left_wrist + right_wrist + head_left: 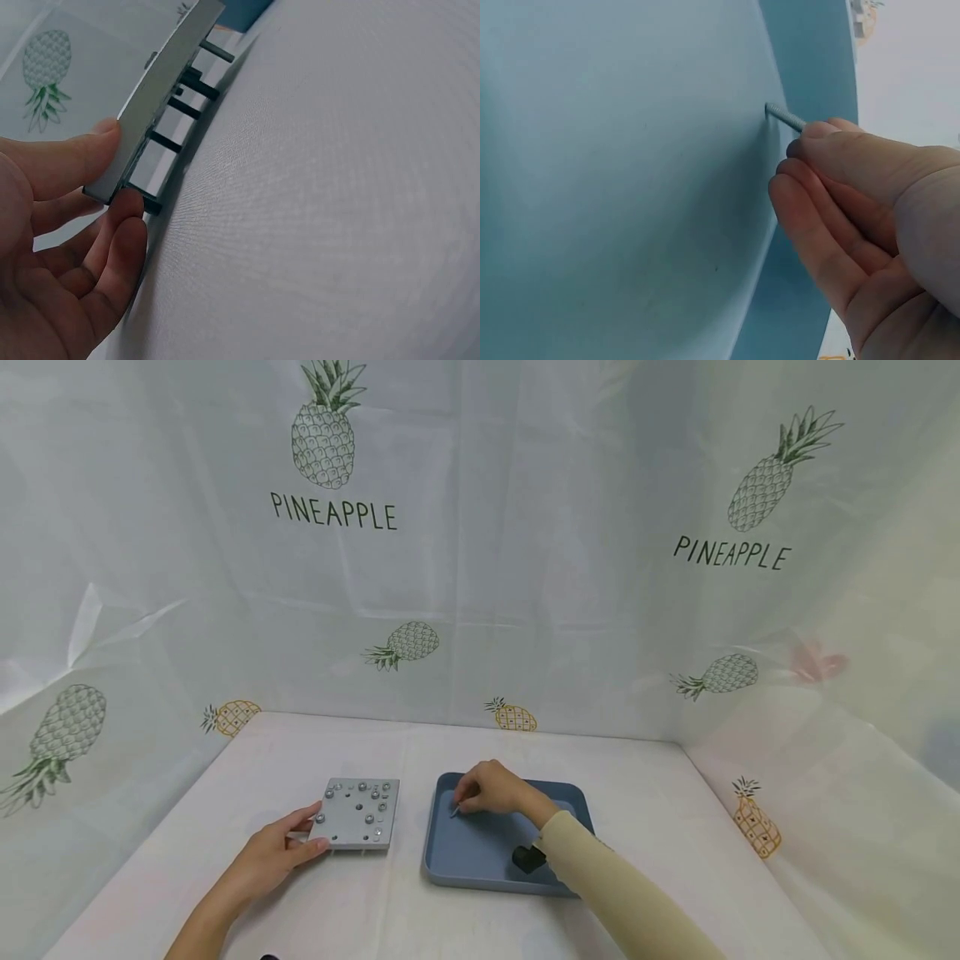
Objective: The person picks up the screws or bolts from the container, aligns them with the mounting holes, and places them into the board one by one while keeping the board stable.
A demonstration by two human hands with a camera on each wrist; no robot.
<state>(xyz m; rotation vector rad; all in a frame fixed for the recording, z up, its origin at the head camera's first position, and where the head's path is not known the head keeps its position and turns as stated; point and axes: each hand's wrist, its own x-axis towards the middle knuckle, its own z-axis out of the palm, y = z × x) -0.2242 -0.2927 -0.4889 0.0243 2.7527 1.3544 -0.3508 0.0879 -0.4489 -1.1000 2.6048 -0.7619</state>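
A square grey metal plate (pixel 348 825) with several bolts set in it sits on the left of the table. My left hand (pixel 272 858) grips its left edge, thumb on the upper side and fingers underneath. In the left wrist view, bolt shanks (pixel 166 142) stick out below the plate (pixel 154 101) toward the tablecloth. Over the left part of a blue tray (pixel 480 858), my right hand (pixel 491 787) pinches a thin threaded screw (pixel 785 118) between thumb and fingers. The screw's tip is at the tray floor; its other end is hidden by the fingers.
A white cloth (pixel 405 910) covers the table. Behind it hangs a sheet (pixel 525 610) printed with pineapples. The black wrist camera (pixel 528 859) shows below the right sleeve (pixel 622 893), over the tray. The tray has a raised rim.
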